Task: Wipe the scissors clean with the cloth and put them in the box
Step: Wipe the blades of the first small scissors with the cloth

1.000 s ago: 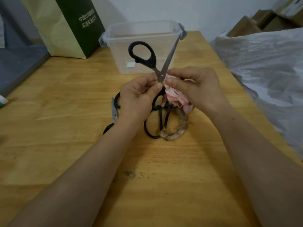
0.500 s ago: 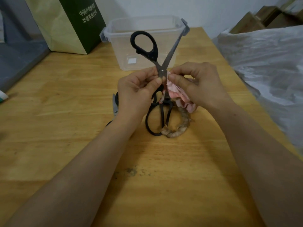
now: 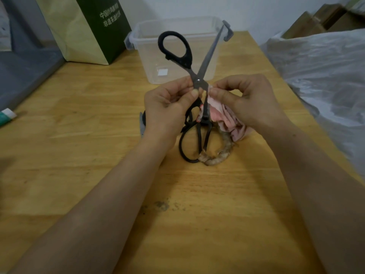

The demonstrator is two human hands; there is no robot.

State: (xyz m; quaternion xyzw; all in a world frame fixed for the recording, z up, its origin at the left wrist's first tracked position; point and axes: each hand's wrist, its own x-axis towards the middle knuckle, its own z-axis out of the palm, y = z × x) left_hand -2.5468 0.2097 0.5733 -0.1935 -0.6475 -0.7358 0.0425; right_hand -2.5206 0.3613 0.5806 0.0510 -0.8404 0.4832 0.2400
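Observation:
Black-handled scissors stand spread wide open above the table, one handle loop up left, one grey blade pointing up right. My left hand pinches them near the pivot. My right hand holds a crumpled pink cloth against the lower blade just right of the pivot. Behind the scissors sits the clear plastic box, with no lid on it.
More scissors with black loops lie on the wooden table under my hands, one with a cloth-wrapped handle. A green-and-tan paper bag stands back left. Crinkled plastic sheeting borders the right edge.
The scissors and both hands stay nearly in place; my right hand's fingers with the cloth have shifted slightly along the blade by the pivot.

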